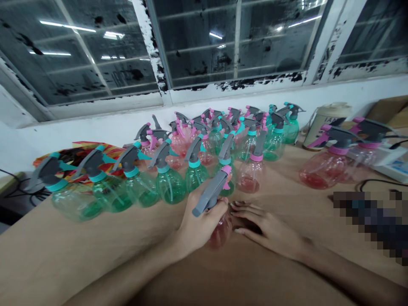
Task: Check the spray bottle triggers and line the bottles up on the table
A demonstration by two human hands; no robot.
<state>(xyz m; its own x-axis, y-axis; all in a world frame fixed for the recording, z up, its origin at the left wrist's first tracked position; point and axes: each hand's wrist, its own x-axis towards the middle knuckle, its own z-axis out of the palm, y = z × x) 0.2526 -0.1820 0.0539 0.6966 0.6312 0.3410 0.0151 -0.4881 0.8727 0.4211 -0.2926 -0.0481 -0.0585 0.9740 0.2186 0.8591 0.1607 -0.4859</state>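
My left hand (200, 223) is wrapped around the neck of a pink spray bottle (219, 233) that stands near the front of the table. Its grey trigger head with a pink nozzle pokes up above my fingers, and much of the neck is hidden by them. Just right of the bottle, my right hand (266, 223) has its fingers stretched out, low over the tabletop; whether the fingertips touch the bottle I cannot tell. Behind my hands stands a row of green spray bottles (170, 185) with turquoise collars, and another pink spray bottle (251, 176).
More pink and green spray bottles (276, 142) crowd the table (153, 238) toward the wall. Two pink spray bottles (323, 170) stand at the right, near a beige jug (328, 123) and a cable. A colourful bag (83, 159) lies behind the left bottles. Windows rise behind.
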